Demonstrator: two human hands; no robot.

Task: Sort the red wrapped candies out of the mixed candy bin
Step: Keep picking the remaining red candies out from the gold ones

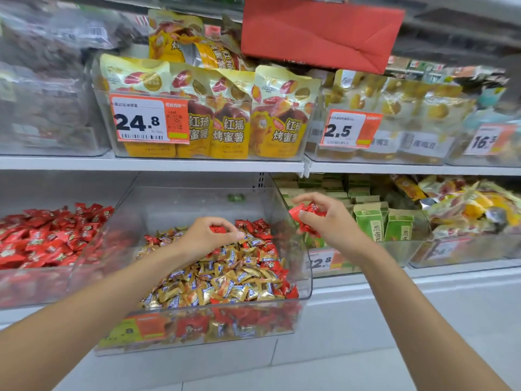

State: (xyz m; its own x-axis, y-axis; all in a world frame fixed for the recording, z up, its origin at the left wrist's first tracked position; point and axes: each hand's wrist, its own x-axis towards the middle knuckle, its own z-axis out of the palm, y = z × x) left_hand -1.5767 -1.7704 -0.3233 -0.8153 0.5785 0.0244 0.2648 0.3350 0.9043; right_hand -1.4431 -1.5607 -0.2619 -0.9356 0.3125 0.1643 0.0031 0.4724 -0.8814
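While the fingertips of my left hand pinch one red wrapped candy above gold-wrapped sweets in the clear plastic bin, my right hand clutches a red candy bunch beside its right wall, before green paper cartons.

Mixed bin centre, candies inside; second candy bin just left; carton bin right; pouch bin on shelf above.
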